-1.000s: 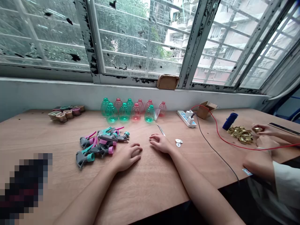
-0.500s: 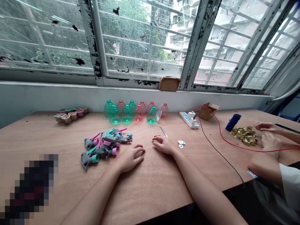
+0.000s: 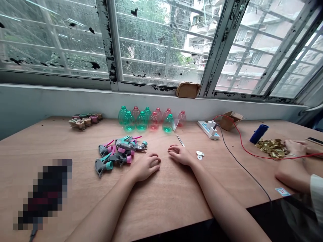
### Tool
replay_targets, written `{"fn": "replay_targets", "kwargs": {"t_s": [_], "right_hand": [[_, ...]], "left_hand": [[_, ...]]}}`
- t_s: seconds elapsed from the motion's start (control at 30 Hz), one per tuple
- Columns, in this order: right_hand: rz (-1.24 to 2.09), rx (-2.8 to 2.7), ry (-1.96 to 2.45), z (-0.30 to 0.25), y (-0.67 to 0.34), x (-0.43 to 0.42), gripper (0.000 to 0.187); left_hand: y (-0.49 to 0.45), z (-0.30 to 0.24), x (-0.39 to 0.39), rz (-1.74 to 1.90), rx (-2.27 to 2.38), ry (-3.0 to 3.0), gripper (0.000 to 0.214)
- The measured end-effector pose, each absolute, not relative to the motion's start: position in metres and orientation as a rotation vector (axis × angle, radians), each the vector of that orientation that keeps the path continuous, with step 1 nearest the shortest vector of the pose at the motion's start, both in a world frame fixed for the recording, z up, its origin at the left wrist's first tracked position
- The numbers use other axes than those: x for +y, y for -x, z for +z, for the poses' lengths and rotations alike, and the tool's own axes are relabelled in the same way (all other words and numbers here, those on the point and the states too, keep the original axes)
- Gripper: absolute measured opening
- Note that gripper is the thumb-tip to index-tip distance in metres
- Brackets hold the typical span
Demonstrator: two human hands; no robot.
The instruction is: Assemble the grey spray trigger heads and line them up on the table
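Note:
My left hand (image 3: 148, 166) rests on the wooden tabletop, its fingers loosely bent and apart, holding nothing. Just left of it lies a heap of trigger spray heads (image 3: 120, 155) in grey with teal and pink parts. My right hand (image 3: 180, 155) also lies on the wood with relaxed fingers spread and nothing in them. Behind its fingers is a slim metal tool, apparently tweezers (image 3: 180, 140). Several small white discs (image 3: 200, 154) lie to its right. Further back stand green bottles (image 3: 141, 121) and red bottles (image 3: 181, 118), all without spray heads.
A power strip (image 3: 208, 130) with plugs and cables sits by an open cardboard box (image 3: 231, 121). At right, a co-worker's hands (image 3: 295, 148) are beside gold-coloured pieces (image 3: 273, 148) and a blue cylinder (image 3: 258, 133). Small tubs (image 3: 85, 121) stand back left; a blurred dark object (image 3: 45, 193) lies front left.
The whole scene has shifted slightly to the right as my head turned. My hands stay in place on the table. The co-worker's hands have come closer together beside the gold-coloured pieces.

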State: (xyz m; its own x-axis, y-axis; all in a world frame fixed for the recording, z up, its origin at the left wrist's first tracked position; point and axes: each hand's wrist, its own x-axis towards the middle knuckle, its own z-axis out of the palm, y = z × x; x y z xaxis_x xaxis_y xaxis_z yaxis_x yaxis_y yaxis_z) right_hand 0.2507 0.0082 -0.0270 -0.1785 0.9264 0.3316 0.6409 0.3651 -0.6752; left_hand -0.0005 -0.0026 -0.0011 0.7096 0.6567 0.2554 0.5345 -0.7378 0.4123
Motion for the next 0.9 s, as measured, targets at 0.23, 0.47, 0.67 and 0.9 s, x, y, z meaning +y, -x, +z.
{"fn": "replay_targets", "kwargs": {"t_s": [0.23,0.47,0.67,0.9], "right_hand": [[0.499,-1.913,1.349,-0.028,-0.251,0.008,0.023],[0.514,-1.898,1.344,-0.026,-0.249,0.006,0.021],[0.528,-1.899,1.345,-0.026,-0.250,0.006,0.022],[0.530,-1.894,1.352,-0.028,-0.251,0.007,0.022]], "left_hand": [[-0.007,0.001,0.000,0.836,1.184,-2.784,0.033],[-0.006,-0.001,-0.001,0.723,1.116,-2.740,0.030],[-0.006,0.002,-0.001,0.849,1.223,-2.730,0.033],[-0.002,-0.009,0.009,0.811,1.384,-2.654,0.040]]}}
